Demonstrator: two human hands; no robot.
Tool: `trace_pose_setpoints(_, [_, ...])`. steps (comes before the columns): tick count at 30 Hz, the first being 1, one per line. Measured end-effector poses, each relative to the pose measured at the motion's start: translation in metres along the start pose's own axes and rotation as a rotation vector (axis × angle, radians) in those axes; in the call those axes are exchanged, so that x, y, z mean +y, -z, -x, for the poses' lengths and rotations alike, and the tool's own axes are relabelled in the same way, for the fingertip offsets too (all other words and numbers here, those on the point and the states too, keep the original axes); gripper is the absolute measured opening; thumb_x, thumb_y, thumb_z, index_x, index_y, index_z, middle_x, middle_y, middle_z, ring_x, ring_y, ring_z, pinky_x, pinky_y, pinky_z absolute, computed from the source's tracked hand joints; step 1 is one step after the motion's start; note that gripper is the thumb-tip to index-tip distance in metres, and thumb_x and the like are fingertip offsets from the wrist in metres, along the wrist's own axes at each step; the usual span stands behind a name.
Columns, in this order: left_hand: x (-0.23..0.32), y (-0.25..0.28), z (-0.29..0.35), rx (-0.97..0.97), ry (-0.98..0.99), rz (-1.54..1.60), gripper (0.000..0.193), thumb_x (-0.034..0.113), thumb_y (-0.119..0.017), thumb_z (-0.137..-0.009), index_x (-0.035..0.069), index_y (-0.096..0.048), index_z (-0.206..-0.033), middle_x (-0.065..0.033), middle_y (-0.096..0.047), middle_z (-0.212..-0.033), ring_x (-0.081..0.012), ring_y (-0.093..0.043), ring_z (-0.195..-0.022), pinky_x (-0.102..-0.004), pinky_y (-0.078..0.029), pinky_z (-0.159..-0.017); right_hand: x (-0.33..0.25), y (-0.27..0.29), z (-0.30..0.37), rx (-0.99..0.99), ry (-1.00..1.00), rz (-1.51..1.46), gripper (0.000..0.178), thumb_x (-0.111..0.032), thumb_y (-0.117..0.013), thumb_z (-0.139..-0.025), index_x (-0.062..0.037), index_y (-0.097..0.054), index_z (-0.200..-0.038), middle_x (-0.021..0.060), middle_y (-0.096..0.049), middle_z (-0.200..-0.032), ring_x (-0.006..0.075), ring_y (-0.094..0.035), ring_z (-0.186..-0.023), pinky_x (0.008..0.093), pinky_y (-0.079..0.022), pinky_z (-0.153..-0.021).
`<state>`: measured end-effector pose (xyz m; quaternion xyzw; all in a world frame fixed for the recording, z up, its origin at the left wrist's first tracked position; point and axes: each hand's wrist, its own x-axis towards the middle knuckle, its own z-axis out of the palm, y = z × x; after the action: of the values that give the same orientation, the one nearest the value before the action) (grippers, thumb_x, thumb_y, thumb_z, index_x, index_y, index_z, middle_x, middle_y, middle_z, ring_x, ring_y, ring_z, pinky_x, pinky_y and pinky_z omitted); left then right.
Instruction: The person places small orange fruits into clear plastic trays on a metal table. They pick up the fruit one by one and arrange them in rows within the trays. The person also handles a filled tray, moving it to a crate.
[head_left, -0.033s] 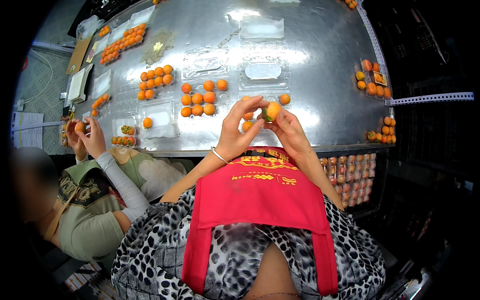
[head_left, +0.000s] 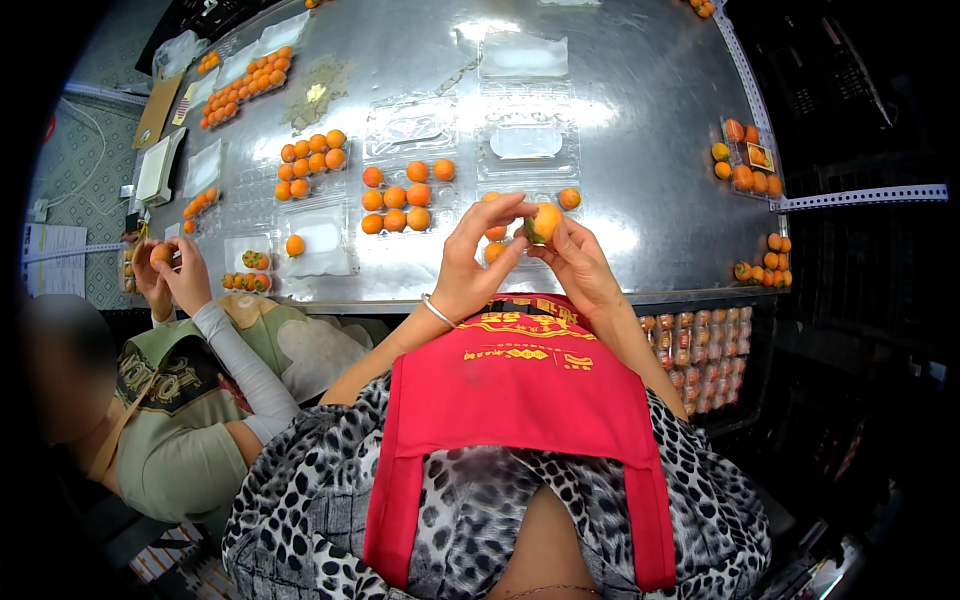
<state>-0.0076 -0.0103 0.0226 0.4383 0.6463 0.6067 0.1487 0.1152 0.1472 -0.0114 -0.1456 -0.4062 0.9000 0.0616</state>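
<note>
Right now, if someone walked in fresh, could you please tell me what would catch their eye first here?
Most likely the small orange fruit held up between the fingertips of the left hand and the right hand, just above the near edge of the shiny metal table. Behind it, more orange fruits sit in rows in clear plastic trays. At the left, a co-worker's hands hold another fruit.

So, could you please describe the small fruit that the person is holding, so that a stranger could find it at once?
Start at the shiny metal table, then go to its near edge, above the red apron. There the left hand and the right hand meet around one small orange fruit. It is the only fruit raised in this person's fingertips; the others lie in clear trays or on the table.
</note>
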Motion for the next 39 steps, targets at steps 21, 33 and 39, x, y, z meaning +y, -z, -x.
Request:
trace_pose_setpoints(21, [-0.005,-0.006,-0.004,0.062,0.080,-0.078,0.038,0.012,-0.074,-0.094,0.004,-0.066,-0.130,-0.0058,-0.067,-0.094,-0.0172,-0.065,-0.090,-0.0312,-0.053,-0.077,0.004,-0.002,-0.002,0.048,0.100,0.058,0.039,-0.023,-0.076,-0.099,-0.0092,-0.054,-0.129,0.0056,-0.068,-0.123,0.0150,-0.061,-0.119,0.0358,-0.045,-0.107])
trace_pose_setpoints(33, [-0.004,-0.003,-0.011,-0.165,0.389,0.194,0.040,0.024,-0.064,-0.106,0.004,-0.064,-0.140,-0.0069,-0.073,-0.103,-0.0090,-0.067,-0.084,-0.0262,-0.054,-0.074,0.010,0.001,-0.002,0.037,0.084,0.071,0.041,-0.035,-0.077,-0.098,-0.0096,-0.054,-0.122,0.0046,-0.069,-0.116,0.0134,-0.063,-0.114,0.0335,-0.045,-0.105])
trace_pose_setpoints(39, [-0.015,-0.006,-0.005,-0.145,0.312,0.226,0.041,0.026,-0.053,-0.112,0.006,-0.060,-0.147,-0.0049,-0.070,-0.114,-0.0076,-0.060,-0.095,-0.0253,-0.051,-0.082,0.009,0.000,-0.003,0.038,0.078,0.028,0.044,-0.040,-0.075,-0.098,-0.0095,-0.055,-0.122,0.0026,-0.068,-0.114,0.0123,-0.061,-0.110,0.0328,-0.045,-0.100])
